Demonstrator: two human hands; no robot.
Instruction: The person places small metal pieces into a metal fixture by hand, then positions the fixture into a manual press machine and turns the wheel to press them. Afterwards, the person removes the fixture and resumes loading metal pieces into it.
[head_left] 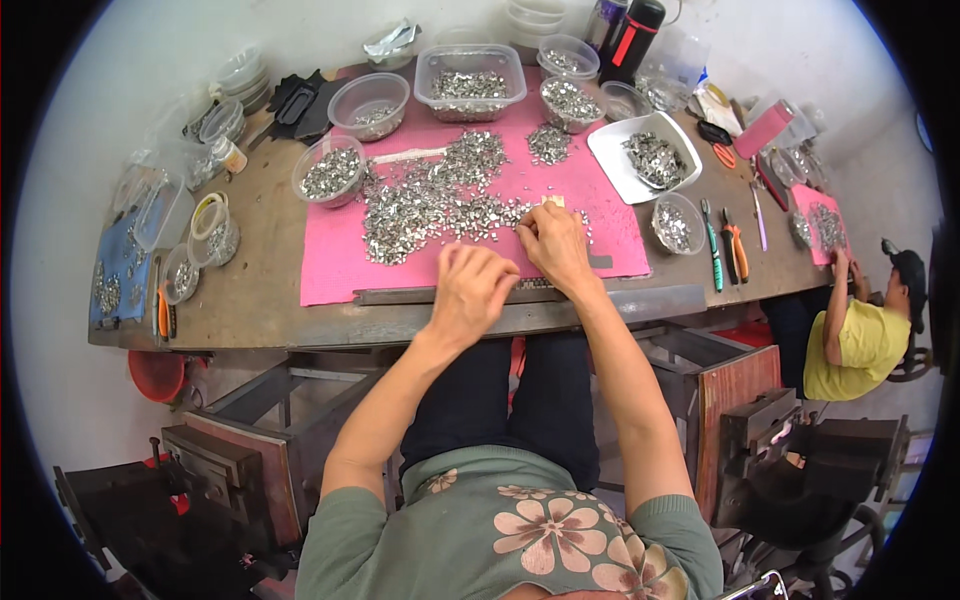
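Note:
A large heap of small silver metal pieces (410, 210) is spread on a pink mat (625, 240). My left hand (472, 288) is over the mat's front edge, fingers curled together; whatever they may hold is hidden. Farther forward, my right hand (557, 243) has its fingertips bent down at the heap's right end, beside a small pale block (552, 201). What those fingers pinch is too small to name. Between and below both hands lies a long dark metal bar (400, 296), with a row of small pieces (535, 283) along it near my right wrist.
Clear plastic tubs (470, 58) of metal pieces stand along the back, with a white tray (612, 150) at right. Pliers (737, 250) and a toothbrush (712, 240) lie right of the mat. A blue mat (120, 270) is far left. A person in yellow (850, 345) works at the right.

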